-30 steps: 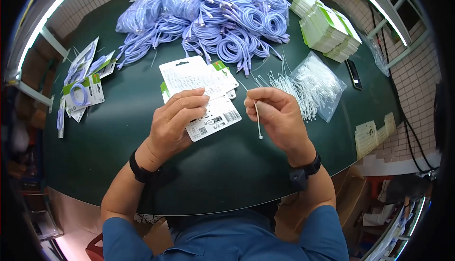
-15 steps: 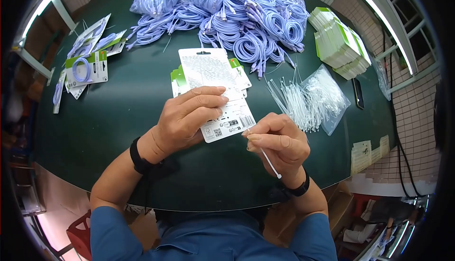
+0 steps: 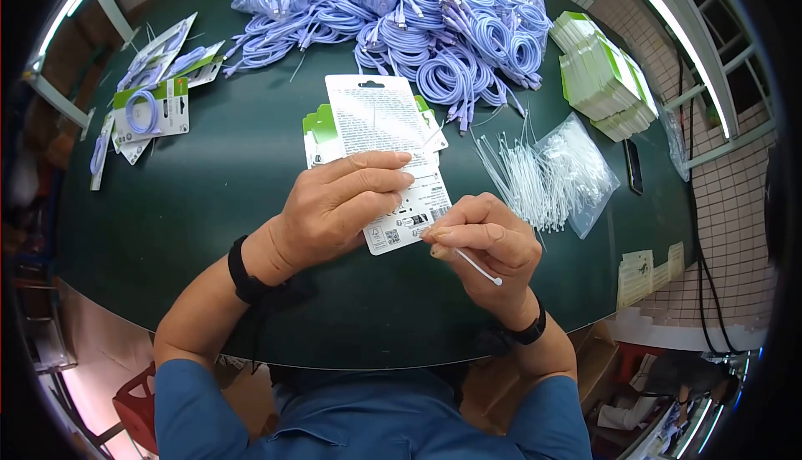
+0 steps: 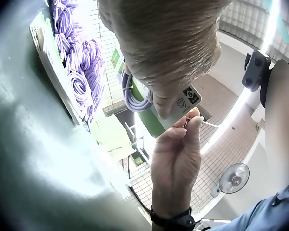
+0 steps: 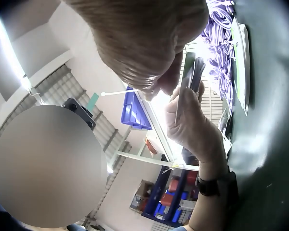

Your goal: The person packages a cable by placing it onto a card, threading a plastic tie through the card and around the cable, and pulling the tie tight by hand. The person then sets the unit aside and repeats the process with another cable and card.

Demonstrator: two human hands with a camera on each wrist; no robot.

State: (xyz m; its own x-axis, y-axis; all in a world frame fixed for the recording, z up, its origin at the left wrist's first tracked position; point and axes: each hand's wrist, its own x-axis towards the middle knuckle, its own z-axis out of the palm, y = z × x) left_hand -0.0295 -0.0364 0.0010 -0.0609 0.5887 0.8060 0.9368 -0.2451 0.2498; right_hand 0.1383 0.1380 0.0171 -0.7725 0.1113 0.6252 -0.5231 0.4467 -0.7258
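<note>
My left hand (image 3: 342,205) grips a white printed packaging card (image 3: 374,117) above the table, fingers across its back. On the card's other, green-edged face, a coiled lilac cable (image 4: 134,100) shows in the left wrist view. Thumb and fingers of my right hand (image 3: 494,247) pinch a thin white cable tie (image 3: 479,268) right at the card's lower right corner. The tie's head end sticks out toward the lower right; its other end is hidden by the fingers. Beneath the held card, more green-and-white cards (image 3: 319,132) lie on the table.
Lilac cables (image 3: 455,76) are heaped at the back. A bundle of loose cable ties (image 3: 522,184) lies beside a clear bag of ties (image 3: 576,176) on the right, with stacked cards (image 3: 606,80) behind. At left lie cards with cables (image 3: 171,113). A phone (image 3: 633,167) is near the right edge.
My right hand has brought the cable tie down and left to the card's lower corner. The tie now slants rather than hanging near vertical. The left hand keeps its hold on the card.
</note>
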